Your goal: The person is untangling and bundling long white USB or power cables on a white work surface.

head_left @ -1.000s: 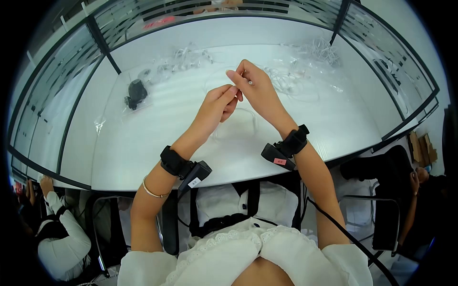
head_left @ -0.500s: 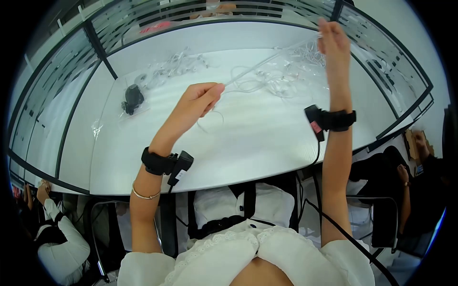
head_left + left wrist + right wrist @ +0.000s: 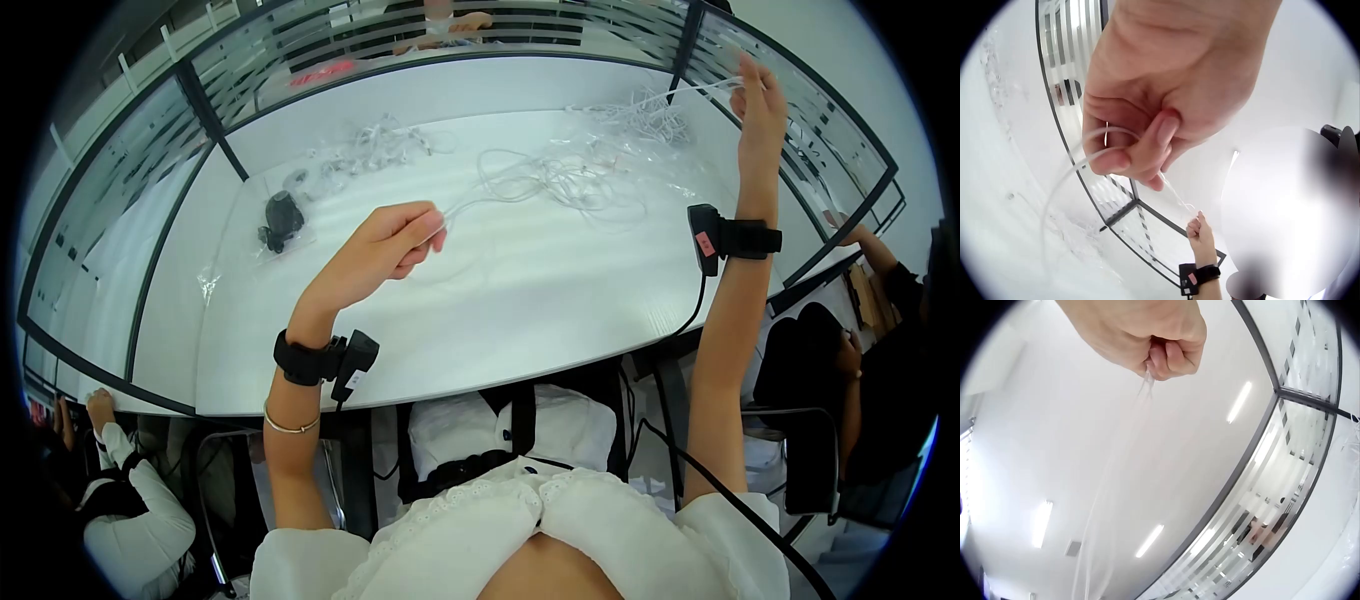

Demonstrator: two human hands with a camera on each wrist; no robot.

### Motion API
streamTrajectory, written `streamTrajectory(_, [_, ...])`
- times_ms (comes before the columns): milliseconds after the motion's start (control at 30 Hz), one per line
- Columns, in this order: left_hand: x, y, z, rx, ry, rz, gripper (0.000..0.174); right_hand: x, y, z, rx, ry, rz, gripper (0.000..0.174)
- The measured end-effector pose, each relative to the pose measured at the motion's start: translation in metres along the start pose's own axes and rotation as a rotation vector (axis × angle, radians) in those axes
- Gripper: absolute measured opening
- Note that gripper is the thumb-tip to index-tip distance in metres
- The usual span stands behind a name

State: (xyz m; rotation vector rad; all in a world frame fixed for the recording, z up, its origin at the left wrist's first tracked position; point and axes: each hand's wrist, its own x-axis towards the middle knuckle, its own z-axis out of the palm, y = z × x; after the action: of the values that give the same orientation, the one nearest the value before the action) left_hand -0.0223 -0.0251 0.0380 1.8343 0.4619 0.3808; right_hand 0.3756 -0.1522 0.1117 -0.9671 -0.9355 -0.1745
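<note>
My left hand (image 3: 385, 250) is over the left-middle of the table and pinches a thin white cable (image 3: 1063, 178) between thumb and fingers. A loop of it bows out beside the fingertips in the left wrist view. Far up at the back right, my right hand (image 3: 762, 108) is raised with curled fingers gripping white strands (image 3: 1094, 519), which trail away from it in the right wrist view. Between the hands, a loose tangle of white cable (image 3: 560, 180) lies on the table.
Bagged cables (image 3: 650, 120) lie at the back right, with more clear bags (image 3: 370, 145) at the back left. A black object (image 3: 284, 215) in a clear bag sits on the left. Framed glass partitions (image 3: 840, 150) edge the white table (image 3: 480, 320). Other people sit on both sides.
From close together over the table, my hands have moved apart. The right went up and far right, drawing out white strands; the left shifted left and a little nearer me.
</note>
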Motion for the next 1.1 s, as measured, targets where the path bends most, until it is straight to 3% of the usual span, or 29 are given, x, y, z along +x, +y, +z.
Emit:
streamTrajectory(433, [-0.062, -0.039, -0.043, 0.288, 0.290, -0.019, 0.036, -0.002, 0.055, -0.038, -0.011, 0.056, 0.203, 0.027])
streamTrajectory(700, [-0.106, -0.044, -0.058, 0.277, 0.310, -0.154, 0.030, -0.012, 0.068, -0.016, -0.058, -0.037, 0.161, 0.029])
streamTrajectory(767, [-0.113, -0.055, -0.070, 0.176, 0.289, -0.239, 0.028, -0.002, 0.059, 0.000, -0.052, -0.089, 0.134, 0.030])
streamTrajectory(933, [-0.122, -0.087, -0.089, 0.378, 0.261, -0.190, 0.019, -0.031, 0.014, 0.041, -0.080, -0.241, 0.130, 0.032])
streamTrajectory(1100, [-0.132, -0.088, -0.098, 0.293, 0.508, -0.132, 0.017, -0.018, 0.006, 0.049, -0.010, -0.331, 0.034, 0.032])
